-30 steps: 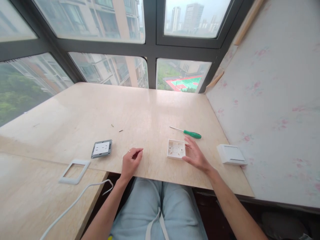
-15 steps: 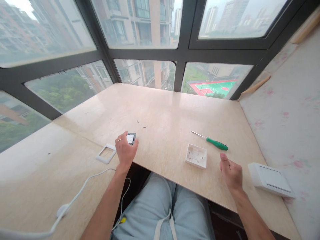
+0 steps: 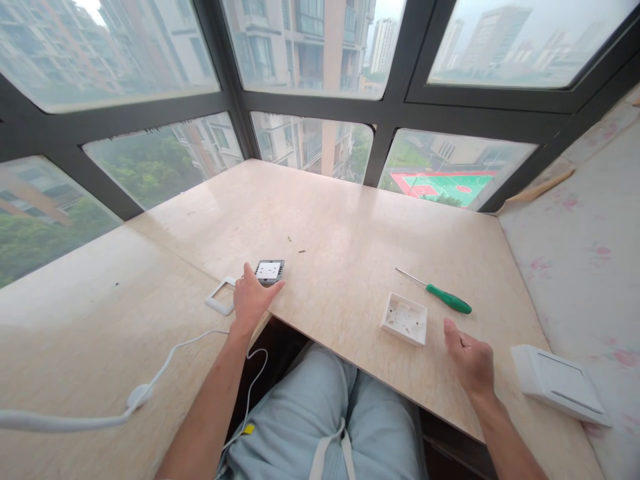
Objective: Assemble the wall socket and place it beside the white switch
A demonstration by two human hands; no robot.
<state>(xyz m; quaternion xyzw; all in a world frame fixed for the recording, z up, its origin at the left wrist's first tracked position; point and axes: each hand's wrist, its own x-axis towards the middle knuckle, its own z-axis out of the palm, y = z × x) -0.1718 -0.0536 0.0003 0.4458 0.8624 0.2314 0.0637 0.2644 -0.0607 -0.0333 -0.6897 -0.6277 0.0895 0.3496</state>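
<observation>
A wall socket module (image 3: 270,270) with a white face and grey frame lies face up on the table. Close against its near side is my left hand (image 3: 253,297), thumb and fingers spread apart; whether it still touches the module I cannot tell. Left of that hand lies a white square cover frame (image 3: 221,297), partly hidden behind the fingers. My right hand (image 3: 470,359) is closed, its thumb pressed over curled fingers, and whatever may be inside is hidden. Beside it, to the left, sits an open white back box (image 3: 405,320). A green-handled screwdriver (image 3: 449,299) lies just beyond.
Two small screws (image 3: 301,251) lie on the wooden tabletop (image 3: 330,220) past the socket module. A white cable (image 3: 170,363) crosses the left side and hangs over the front edge. At right, a white switch box (image 3: 560,385) stands by the papered wall. Windows border the back.
My left hand's fingers have spread and drawn back from the socket module, leaving more of it visible. My right hand stays closed. The whole view has shifted slightly.
</observation>
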